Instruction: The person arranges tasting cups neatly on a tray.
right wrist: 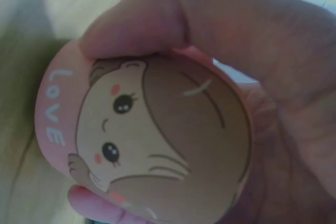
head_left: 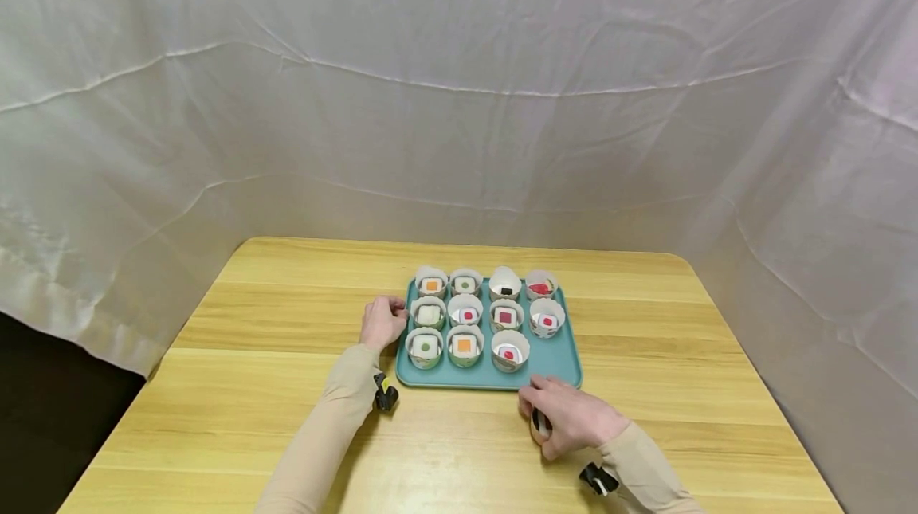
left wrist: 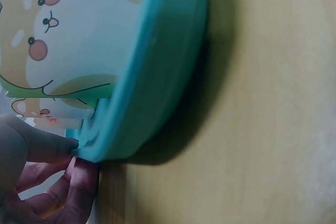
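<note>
My left hand [head_left: 382, 323] pinches the left rim of a teal tray [head_left: 552, 359], thumb on top and fingers below, as the left wrist view shows. Several paper baking cups stand upright in rows on the tray, including a dog-print cup [left wrist: 79, 30] beside that hand. Each holds a small piece, such as a white square with an orange centre [head_left: 464, 345] or one with a red centre [head_left: 510, 354]. Just off the tray's front right edge, my right hand [head_left: 574, 417] grips a pink girl-print paper cup [right wrist: 173, 119] marked "LOVE", with something black and white inside.
The tray lies on a light wooden table [head_left: 272, 315]. Pale fabric curtains [head_left: 459, 139] hang behind it and along both sides. A small black device [head_left: 386, 393] is strapped at the left wrist and a second one [head_left: 598, 479] at the right.
</note>
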`<state>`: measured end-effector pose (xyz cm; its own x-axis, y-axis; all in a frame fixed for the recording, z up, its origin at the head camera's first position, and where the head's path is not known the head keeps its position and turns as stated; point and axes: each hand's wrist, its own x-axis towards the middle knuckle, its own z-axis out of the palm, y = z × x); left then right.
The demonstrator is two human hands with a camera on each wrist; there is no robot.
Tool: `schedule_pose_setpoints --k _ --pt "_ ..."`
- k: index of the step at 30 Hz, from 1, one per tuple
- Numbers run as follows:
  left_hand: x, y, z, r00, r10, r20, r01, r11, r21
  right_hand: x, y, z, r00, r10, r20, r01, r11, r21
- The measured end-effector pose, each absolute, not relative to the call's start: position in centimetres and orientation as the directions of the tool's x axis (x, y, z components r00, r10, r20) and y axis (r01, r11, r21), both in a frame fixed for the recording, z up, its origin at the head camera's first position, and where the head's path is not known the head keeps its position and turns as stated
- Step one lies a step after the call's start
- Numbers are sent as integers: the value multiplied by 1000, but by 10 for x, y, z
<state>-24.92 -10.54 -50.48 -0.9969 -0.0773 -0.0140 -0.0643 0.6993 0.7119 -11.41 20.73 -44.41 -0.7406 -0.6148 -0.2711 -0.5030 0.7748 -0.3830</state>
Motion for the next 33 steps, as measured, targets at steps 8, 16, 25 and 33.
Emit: schedule_pose_setpoints --k 8,16,25,33 --pt "-249 -105 -504 -997 -81 -20 -71 699 712 -120 214 -440 -747 -632 -204 -519 747 -414" --pt "-249 -105 -502 -997 -77 -20 -69 702 709 -125 219 -428 -771 -620 -147 -521 746 -415" --pt "-249 -105 -502 -996 -81 -26 -76 699 712 -133 229 -420 -793 -607 -60 -542 746 -388" --pt "-249 -105 -503 -996 -83 -29 -79 695 714 -145 234 -413 -787 -616 30 -591 739 -325"
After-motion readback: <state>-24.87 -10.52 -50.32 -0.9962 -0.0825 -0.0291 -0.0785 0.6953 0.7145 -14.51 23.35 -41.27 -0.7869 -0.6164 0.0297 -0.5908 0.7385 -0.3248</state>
